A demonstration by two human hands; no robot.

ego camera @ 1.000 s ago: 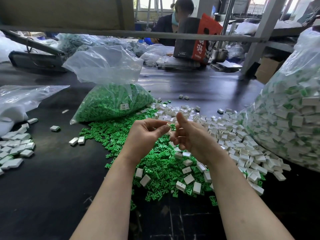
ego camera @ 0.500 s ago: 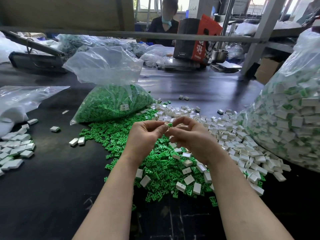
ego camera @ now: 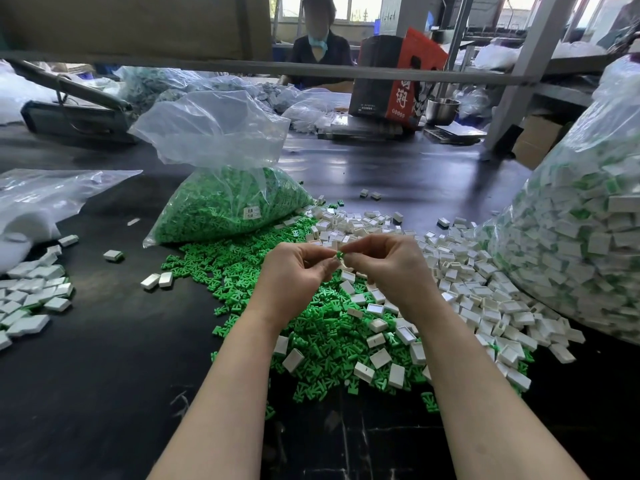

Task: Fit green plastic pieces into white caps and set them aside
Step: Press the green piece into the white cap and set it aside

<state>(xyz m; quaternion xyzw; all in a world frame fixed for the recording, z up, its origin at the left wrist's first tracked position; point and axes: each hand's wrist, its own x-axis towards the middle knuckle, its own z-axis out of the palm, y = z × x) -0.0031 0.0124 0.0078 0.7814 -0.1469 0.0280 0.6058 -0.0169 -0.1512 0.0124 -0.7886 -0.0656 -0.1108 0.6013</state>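
Pinching one green piece [ego camera: 338, 254] together, the left hand [ego camera: 294, 275] and right hand [ego camera: 391, 268] are hovering above the green pile [ego camera: 325, 327].

Bare dark worktop [ego camera: 114, 358] lies open on the near left, room for a hand to pass between the set-aside white caps [ego camera: 27, 299] at the left edge and the green pile [ego camera: 311, 327]. Ahead, the bag of green pieces [ego camera: 228, 206] blocks the way. On the right, loose white caps [ego camera: 478, 289] and the big full bag [ego camera: 581, 244] wall that side. Beyond the piles, the far worktop opens under a low crossbar [ego camera: 311, 69].
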